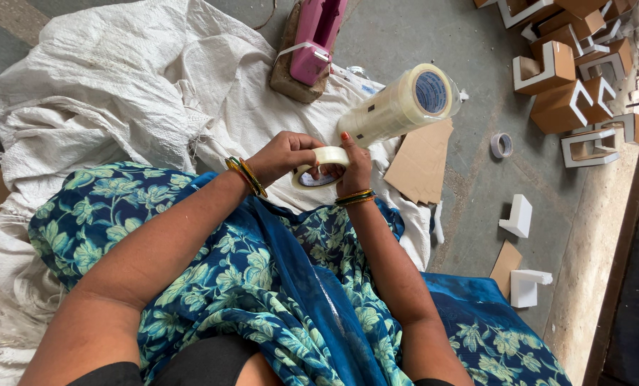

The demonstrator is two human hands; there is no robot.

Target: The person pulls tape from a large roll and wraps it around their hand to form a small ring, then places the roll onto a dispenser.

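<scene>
Both forearms reach forward; left hand point(285, 154) and right hand point(353, 168) meet, fingers curled in a grip

Glossy clear plastic tape roll point(322, 166); rough woven sack point(119, 78) (matt white); matt cardboard point(421, 163).

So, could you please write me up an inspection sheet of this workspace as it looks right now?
Surface: grey concrete floor, partly covered by white woven sacking.
Job's things: small roll of clear adhesive tape, held at lap height by both hands; left hand and right hand both grip it.
Clutter: long shrink-wrapped stack of clear tape rolls; loose tape roll; brown cardboard sheets; white foam blocks; pile of cardboard-and-foam corner pieces; pink plastic object.
Fingers: curled around the roll's rim, right thumb on top.
Cables: nothing seen.
Surroundings: raised concrete ledge on the right.
</scene>
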